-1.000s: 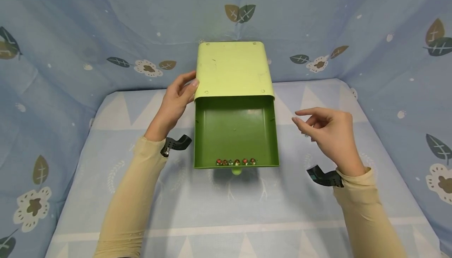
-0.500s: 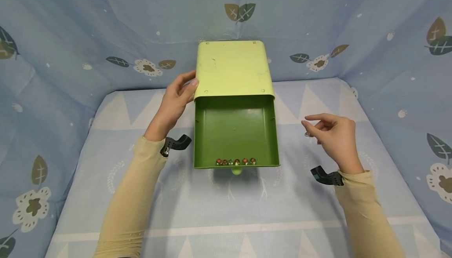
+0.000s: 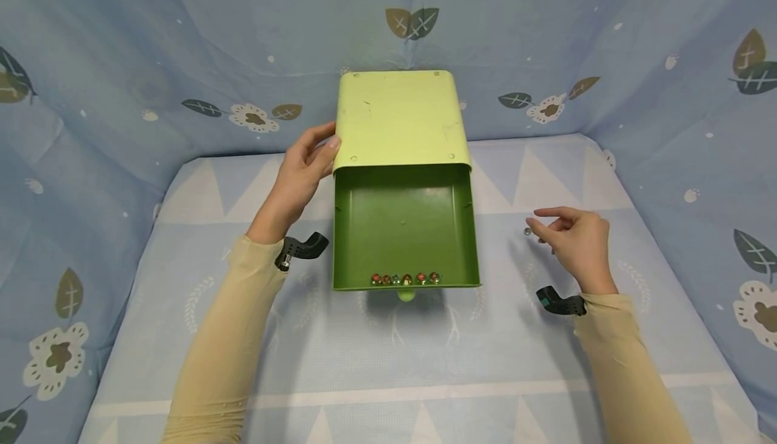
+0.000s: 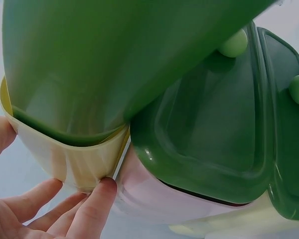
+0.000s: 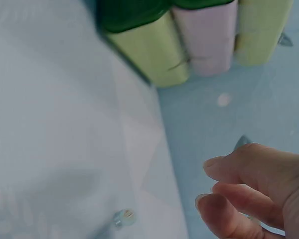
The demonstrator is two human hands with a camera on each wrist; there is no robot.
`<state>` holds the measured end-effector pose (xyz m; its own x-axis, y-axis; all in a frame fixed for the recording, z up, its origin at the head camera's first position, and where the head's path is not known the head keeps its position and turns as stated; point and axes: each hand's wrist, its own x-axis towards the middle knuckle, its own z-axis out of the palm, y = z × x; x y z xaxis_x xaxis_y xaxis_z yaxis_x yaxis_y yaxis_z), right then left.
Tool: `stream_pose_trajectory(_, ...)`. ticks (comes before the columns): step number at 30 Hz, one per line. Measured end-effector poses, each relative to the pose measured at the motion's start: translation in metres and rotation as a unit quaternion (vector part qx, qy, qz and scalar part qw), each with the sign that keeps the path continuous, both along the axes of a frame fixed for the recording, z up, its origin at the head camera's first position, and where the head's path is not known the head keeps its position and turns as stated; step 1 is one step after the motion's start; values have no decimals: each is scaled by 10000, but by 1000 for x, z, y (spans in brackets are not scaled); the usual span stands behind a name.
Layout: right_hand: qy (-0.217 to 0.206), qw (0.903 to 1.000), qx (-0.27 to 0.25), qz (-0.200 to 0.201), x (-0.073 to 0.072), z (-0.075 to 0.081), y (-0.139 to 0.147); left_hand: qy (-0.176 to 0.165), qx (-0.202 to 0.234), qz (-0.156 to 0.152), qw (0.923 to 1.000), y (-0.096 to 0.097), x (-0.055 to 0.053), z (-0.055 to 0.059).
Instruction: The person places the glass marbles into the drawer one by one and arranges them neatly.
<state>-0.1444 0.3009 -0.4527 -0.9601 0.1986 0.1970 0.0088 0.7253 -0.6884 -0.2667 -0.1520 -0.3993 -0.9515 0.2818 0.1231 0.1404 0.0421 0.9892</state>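
In the head view my left hand [image 3: 301, 177] holds the left side of a drawer unit [image 3: 402, 117] with a pale yellow-green top, thumb by the front edge. The left wrist view has its fingertips [image 4: 102, 189] against the pale casing. The green top drawer [image 3: 403, 221] is pulled out toward me. Several small shiny balls [image 3: 407, 280] in red, gold and green lie in a row along its front. My right hand [image 3: 577, 241] hovers to the right, fingers loosely bent, thumb and index finger apart. A small shiny ball [image 5: 124, 217] lies on the table left of its fingertips.
Below the pulled-out drawer are more drawers with dark green fronts [image 4: 209, 129] and round green knobs [image 4: 234, 45], in pink and pale yellow casings. A patterned blue cloth [image 3: 273, 32] hangs behind and at both sides. Pale blue cloth [image 3: 364, 376] covers the table.
My right hand has moved right and slightly down, away from the drawer, so the small ball on the table shows clear of its fingertips. My left hand and the drawer unit stay put.
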Motion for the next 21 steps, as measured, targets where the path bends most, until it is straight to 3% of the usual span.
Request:
stream_pose_trajectory(9,-396,9988,39,-289,-6,-25,11,4,-70,-16,10000,-1,-1,0)
stream_pose_trajectory(21,-786,9963,192,-279,-2,-41,18,28,-50,-62,10000,-2,1,-2)
